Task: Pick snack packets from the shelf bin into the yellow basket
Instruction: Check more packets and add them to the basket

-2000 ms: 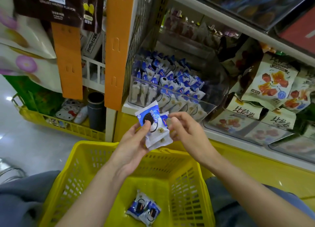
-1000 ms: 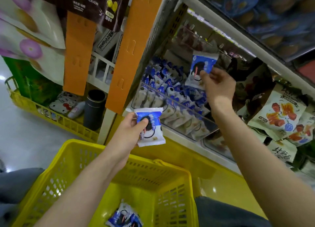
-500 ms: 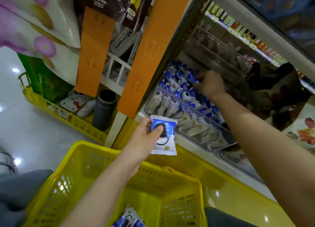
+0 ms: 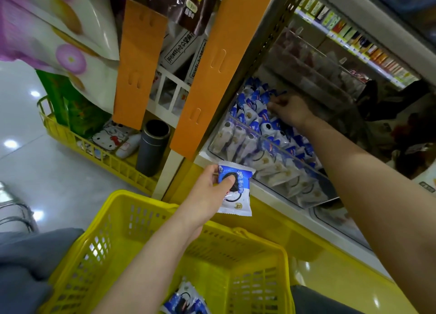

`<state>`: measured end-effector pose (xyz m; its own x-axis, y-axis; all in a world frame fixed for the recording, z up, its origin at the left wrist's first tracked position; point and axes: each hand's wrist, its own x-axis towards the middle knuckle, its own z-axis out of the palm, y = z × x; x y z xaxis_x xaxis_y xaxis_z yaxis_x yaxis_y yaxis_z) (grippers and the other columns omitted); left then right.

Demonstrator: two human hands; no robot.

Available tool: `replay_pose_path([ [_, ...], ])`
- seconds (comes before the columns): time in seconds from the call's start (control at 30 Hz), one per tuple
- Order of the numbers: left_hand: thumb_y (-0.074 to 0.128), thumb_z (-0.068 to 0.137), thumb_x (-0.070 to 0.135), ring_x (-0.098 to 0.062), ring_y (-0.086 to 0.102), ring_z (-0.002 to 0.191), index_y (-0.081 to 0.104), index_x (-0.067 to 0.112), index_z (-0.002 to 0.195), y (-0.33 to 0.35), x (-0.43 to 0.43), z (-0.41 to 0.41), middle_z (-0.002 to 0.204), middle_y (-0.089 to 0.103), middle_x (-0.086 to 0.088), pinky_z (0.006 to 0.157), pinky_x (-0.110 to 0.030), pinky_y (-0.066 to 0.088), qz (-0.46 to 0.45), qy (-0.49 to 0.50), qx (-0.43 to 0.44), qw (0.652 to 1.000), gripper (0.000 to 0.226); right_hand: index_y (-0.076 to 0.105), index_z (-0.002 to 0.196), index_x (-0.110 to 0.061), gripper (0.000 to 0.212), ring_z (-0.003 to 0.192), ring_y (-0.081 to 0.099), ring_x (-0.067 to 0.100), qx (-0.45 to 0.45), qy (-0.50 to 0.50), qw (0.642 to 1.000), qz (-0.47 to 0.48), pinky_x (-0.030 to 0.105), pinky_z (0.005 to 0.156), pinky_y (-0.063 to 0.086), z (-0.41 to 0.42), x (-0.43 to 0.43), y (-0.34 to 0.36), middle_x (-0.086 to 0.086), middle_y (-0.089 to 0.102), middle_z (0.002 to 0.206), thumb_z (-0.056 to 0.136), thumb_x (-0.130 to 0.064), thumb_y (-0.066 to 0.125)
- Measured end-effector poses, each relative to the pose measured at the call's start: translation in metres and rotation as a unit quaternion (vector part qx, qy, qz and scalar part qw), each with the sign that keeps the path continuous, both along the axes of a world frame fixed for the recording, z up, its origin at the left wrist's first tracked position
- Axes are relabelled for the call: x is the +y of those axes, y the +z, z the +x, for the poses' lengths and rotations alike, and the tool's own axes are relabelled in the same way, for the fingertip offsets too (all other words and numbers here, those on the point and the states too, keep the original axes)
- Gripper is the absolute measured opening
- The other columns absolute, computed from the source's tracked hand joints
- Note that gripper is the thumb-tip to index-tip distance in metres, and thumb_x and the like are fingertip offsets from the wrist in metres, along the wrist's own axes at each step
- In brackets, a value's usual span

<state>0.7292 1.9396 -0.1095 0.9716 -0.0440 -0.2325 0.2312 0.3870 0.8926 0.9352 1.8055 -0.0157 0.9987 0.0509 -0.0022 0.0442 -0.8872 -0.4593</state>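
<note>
Left hand [image 4: 205,195] pinches one packet [image 4: 237,188] near the basket [image 4: 141,197]; right hand [image 4: 290,112] reaches into the bin [image 4: 283,172], grip hidden; best pinch one top corner, lift clear.

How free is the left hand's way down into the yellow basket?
Looks free, so likely yes: the left hand holds a packet just over the basket far rim, the top is open, and nothing lies between.

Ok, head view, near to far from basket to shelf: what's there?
Blue-and-white snack packets in the yellow plastic basket → left hand gripping a single packet → clear plastic shelf bin → right hand among its far packets.
</note>
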Motion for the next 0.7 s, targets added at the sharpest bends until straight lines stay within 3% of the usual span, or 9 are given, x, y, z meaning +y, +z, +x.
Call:
replay_pose_path([
  [0.07, 0.048, 0.095, 0.016, 0.014, 0.057, 0.054, 0.049, 0.029, 0.090, -0.001, -0.003, -0.003, 0.086, 0.063, 0.008, 0.046, -0.002, 0.038, 0.013, -0.002, 0.002, 1.000, 0.015, 0.052, 0.127, -0.006, 0.038, 0.103, 0.054, 0.019, -0.022, 0.008, 1.000, -0.009, 0.026, 0.086, 0.039, -0.011, -0.001, 0.003, 0.013, 0.058, 0.125, 0.095, -0.027, 0.050],
  [0.17, 0.047, 0.096, 0.017, 0.014, 0.057, 0.056, 0.048, 0.028, 0.090, -0.002, -0.007, -0.010, 0.089, 0.064, 0.009, 0.047, -0.002, 0.038, 0.033, -0.012, 0.001, 0.999, 0.013, 0.043, 0.132, -0.007, 0.041, 0.109, 0.051, 0.014, -0.099, 0.031, 0.994, 0.016, 0.021, 0.088, 0.039, -0.044, 0.000, 0.010, 0.008, 0.054, 0.127, 0.096, -0.025, 0.048],
  [0.3, 0.045, 0.097, 0.019, 0.008, 0.054, 0.060, 0.052, 0.023, 0.095, 0.001, -0.010, -0.018, 0.082, 0.062, 0.009, 0.048, -0.004, 0.038, 0.065, -0.022, -0.007, 0.998, 0.008, 0.051, 0.121, -0.012, 0.027, 0.088, 0.052, -0.001, -0.226, 0.099, 0.964, 0.097, 0.008, 0.076, 0.043, -0.122, 0.000, 0.020, -0.007, 0.056, 0.102, 0.095, -0.016, 0.050],
  [0.37, 0.044, 0.097, 0.017, 0.010, 0.049, 0.049, 0.052, 0.017, 0.097, 0.002, -0.013, -0.023, 0.069, 0.056, 0.007, 0.046, -0.005, 0.036, 0.079, -0.019, -0.024, 0.996, 0.008, 0.053, 0.115, -0.015, 0.021, 0.084, 0.053, 0.000, -0.267, 0.146, 0.949, 0.088, 0.011, 0.075, 0.044, -0.165, -0.005, 0.016, -0.013, 0.053, 0.093, 0.094, -0.016, 0.050],
  [0.43, 0.043, 0.097, 0.016, 0.008, 0.049, 0.049, 0.051, 0.016, 0.098, 0.003, -0.016, -0.031, 0.069, 0.054, 0.005, 0.047, -0.006, 0.036, 0.108, -0.029, -0.045, 0.993, 0.008, 0.054, 0.112, -0.018, 0.020, 0.083, 0.051, 0.002, -0.270, 0.165, 0.946, 0.074, 0.016, 0.075, 0.044, -0.204, -0.012, 0.001, -0.013, 0.052, 0.092, 0.093, -0.020, 0.049],
  [0.53, 0.043, 0.097, 0.010, -0.008, 0.055, 0.075, 0.051, 0.008, 0.107, -0.005, -0.025, -0.048, 0.088, 0.061, -0.007, 0.064, -0.015, 0.043, 0.143, -0.052, -0.074, 0.986, 0.013, 0.050, 0.117, -0.020, 0.024, 0.092, 0.049, -0.001, -0.186, 0.096, 0.972, 0.107, 0.015, 0.082, 0.042, -0.251, -0.021, -0.041, -0.011, 0.052, 0.101, 0.094, -0.025, 0.049],
  [0.6, 0.043, 0.096, 0.006, -0.016, 0.056, 0.086, 0.050, 0.004, 0.108, -0.018, -0.030, -0.064, 0.099, 0.061, -0.016, 0.074, -0.025, 0.044, 0.164, -0.067, -0.072, 0.982, 0.014, 0.047, 0.121, -0.017, 0.029, 0.101, 0.052, 0.007, -0.055, 0.008, 0.985, 0.165, 0.022, 0.087, 0.045, -0.274, -0.025, -0.076, -0.006, 0.054, 0.110, 0.094, -0.026, 0.050],
  [0.7, 0.042, 0.096, 0.005, -0.007, 0.060, 0.079, 0.052, 0.008, 0.102, -0.040, -0.034, -0.088, 0.094, 0.063, -0.010, 0.067, -0.019, 0.048, 0.143, -0.083, -0.022, 0.986, 0.012, 0.056, 0.102, -0.011, 0.016, 0.084, 0.062, 0.024, 0.107, -0.085, 0.944, 0.300, 0.038, 0.077, 0.050, -0.298, -0.025, -0.118, 0.010, 0.065, 0.094, 0.093, -0.024, 0.052],
])
